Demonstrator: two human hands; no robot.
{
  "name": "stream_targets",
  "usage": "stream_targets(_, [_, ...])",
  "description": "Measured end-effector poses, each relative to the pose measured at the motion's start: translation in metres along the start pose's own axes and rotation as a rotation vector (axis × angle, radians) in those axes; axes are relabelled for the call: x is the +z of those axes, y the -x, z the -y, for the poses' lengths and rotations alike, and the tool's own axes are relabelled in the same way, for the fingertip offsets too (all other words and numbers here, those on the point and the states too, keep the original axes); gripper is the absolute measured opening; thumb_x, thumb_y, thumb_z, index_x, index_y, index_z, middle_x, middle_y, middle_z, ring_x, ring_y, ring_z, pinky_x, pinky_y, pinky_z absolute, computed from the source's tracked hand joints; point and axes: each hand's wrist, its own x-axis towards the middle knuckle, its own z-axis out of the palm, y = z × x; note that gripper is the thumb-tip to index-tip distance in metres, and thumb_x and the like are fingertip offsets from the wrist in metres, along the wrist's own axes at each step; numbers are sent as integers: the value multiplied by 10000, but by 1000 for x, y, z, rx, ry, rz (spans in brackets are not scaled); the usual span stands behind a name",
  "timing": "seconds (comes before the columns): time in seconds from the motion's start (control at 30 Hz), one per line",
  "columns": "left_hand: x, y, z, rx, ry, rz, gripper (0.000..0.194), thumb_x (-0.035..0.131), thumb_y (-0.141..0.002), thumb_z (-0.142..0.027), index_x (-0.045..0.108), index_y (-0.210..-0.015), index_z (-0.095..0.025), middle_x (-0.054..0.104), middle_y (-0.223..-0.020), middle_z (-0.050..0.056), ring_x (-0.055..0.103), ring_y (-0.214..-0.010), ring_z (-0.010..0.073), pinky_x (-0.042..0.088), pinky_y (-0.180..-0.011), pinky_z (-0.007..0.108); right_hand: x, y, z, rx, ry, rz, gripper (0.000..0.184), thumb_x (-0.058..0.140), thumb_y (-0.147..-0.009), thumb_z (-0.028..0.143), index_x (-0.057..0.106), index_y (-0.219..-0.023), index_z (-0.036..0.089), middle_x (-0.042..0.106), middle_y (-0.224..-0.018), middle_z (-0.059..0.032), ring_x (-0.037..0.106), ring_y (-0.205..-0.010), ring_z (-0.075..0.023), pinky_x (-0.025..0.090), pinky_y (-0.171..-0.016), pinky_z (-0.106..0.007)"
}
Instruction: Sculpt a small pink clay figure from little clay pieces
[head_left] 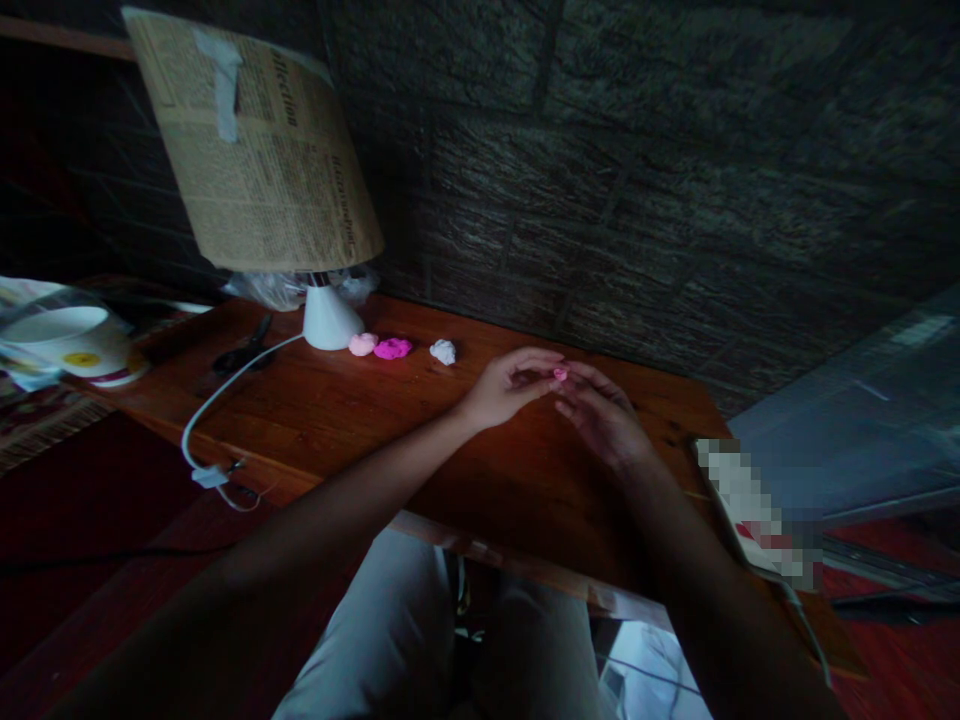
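My view cuts off both forearms at the bottom edge. Ahead, my left hand [506, 390] and right hand [606, 418] pinch a small pink piece [560, 374] between their fingertips, over the wooden table [525, 480]. Fingers partly cover it; it's too small for me to read any long axis or pointing direction. Beyond, to the left, sit a whitish lump [443, 351], then a magenta lump [393, 348] touching a pale pink lump [363, 344].
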Motion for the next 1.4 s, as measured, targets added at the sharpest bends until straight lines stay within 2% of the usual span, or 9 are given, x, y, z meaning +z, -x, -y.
stream_targets(0.1, [1,0,-1,-50,61,-3,362,756,-800,-278,660,-1125,-150,760,-1044,82,711,-921,160,534,-695,234,3,1,2,-1,14,-9,302,862,-667,242,785,-949,319,785,-966,41,712,-851,-119,573,-690,-198])
stream_targets(0.2, [1,0,-1,-93,104,-12,373,774,-780,-286,664,-1111,-152,759,-1029,76,706,-895,157,515,-654,219,5,2,3,-9,22,-15,305,867,-662,256,783,-949,315,786,-950,31,713,-838,-126,576,-691,-212])
stream_targets(0.37, [-1,-2,0,-144,134,-27,403,801,-751,-311,674,-1097,-149,760,-1029,86,707,-887,165,504,-649,224,4,2,2,-4,10,-28,287,871,-662,277,782,-935,299,778,-884,31,710,-792,-116,577,-689,-216])
stream_targets(0.6, [-1,-1,0,-193,148,-38,405,803,-748,-346,693,-1090,-158,759,-1060,95,707,-931,180,507,-664,238,4,1,2,-14,26,-30,304,869,-653,258,779,-941,302,774,-891,28,710,-793,-122,568,-662,-216])
stream_targets(0.83, [-2,-3,-1,-219,169,-51,413,818,-727,-345,694,-1071,-153,763,-1018,87,703,-887,164,491,-649,229,6,2,4,3,27,-20,311,876,-636,251,785,-929,301,772,-893,26,699,-798,-117,558,-656,-208])
stream_targets(0.97, [-2,-3,-2,-219,180,-47,428,821,-723,-354,688,-1078,-155,762,-1018,90,702,-877,163,486,-652,230,6,3,4,-8,58,-49,272,864,-659,291,782,-918,299,769,-887,21,692,-794,-126,550,-643,-220])
stream_targets(1.1, [-1,-2,-2,-218,188,-54,458,840,-698,-361,686,-1076,-154,759,-1039,92,704,-900,177,494,-656,236,7,3,4,-15,80,-73,315,880,-630,288,781,-929,303,775,-896,24,684,-787,-129,525,-615,-214])
stream_targets(1.3, [-1,-1,-1,-200,124,-32,345,819,-717,-377,705,-935,-136,763,-945,80,707,-871,171,503,-661,240,9,3,4,-63,145,-121,300,864,-632,293,771,-917,305,781,-912,18,678,-800,-154,491,-588,-232])
stream_targets(1.4, [-1,-1,0,-178,102,-38,322,808,-726,-370,708,-934,-145,764,-968,78,709,-882,172,517,-672,250,9,4,4,-99,163,-130,237,857,-641,323,777,-864,305,774,-893,12,672,-811,-163,488,-589,-239])
